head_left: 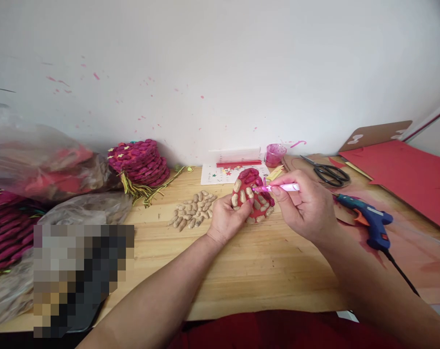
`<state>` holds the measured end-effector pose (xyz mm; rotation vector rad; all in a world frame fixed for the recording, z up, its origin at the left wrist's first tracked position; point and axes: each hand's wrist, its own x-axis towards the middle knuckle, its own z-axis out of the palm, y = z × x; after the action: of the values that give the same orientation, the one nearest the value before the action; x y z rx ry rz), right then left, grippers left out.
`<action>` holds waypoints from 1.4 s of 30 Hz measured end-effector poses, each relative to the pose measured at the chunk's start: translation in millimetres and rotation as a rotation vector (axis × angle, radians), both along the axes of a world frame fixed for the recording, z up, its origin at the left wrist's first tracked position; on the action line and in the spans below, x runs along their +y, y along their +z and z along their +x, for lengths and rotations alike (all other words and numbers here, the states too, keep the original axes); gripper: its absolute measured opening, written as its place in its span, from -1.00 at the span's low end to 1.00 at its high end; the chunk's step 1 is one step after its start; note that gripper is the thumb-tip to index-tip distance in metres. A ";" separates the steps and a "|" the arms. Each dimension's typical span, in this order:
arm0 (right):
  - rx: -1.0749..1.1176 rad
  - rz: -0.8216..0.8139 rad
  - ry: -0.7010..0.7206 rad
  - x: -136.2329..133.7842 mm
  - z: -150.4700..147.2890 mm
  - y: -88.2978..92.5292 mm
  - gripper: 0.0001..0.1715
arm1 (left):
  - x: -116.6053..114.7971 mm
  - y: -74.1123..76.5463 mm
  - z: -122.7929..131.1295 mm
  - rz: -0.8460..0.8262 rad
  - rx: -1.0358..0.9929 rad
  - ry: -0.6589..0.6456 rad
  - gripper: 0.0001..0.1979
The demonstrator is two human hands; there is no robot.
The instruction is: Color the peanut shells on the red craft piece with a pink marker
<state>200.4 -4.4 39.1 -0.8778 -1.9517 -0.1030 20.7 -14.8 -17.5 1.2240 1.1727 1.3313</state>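
Observation:
My left hand (230,217) grips the lower left edge of a red disc (257,211) with peanuts stuck on it. Along its top and right side the peanuts are painted magenta; the others are bare tan. Pinched in my right hand (304,206) is a white-handled paintbrush (289,187), its magenta-stained tip against the peanuts at the disc's right. Loose peanuts (194,209) lie spread on the table left of my left hand. Behind the disc stands a cup of magenta paint (275,155).
A stack of magenta peanut discs (140,164) with yellow tassels stands at the back left, beside plastic bags (41,160). Black scissors (329,173), a blue glue gun (376,223) and red sheets (405,169) lie to the right. A white card (212,175) with small stars lies behind.

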 end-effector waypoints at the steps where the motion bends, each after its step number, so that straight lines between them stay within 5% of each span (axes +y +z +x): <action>1: -0.002 0.011 0.001 0.0 -0.3 -0.1 -0.91 | -0.1 -0.1 -0.2 -0.008 0.010 0.007 -0.64; 42: -0.027 0.104 0.076 2.0 1.6 -3.9 -0.86 | 5.4 2.0 -3.2 -0.085 -0.084 0.047 -0.55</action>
<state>202.0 -2.4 35.2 -0.7369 -1.9836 -0.1705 17.5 -9.3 -15.5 1.0762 1.1923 1.3407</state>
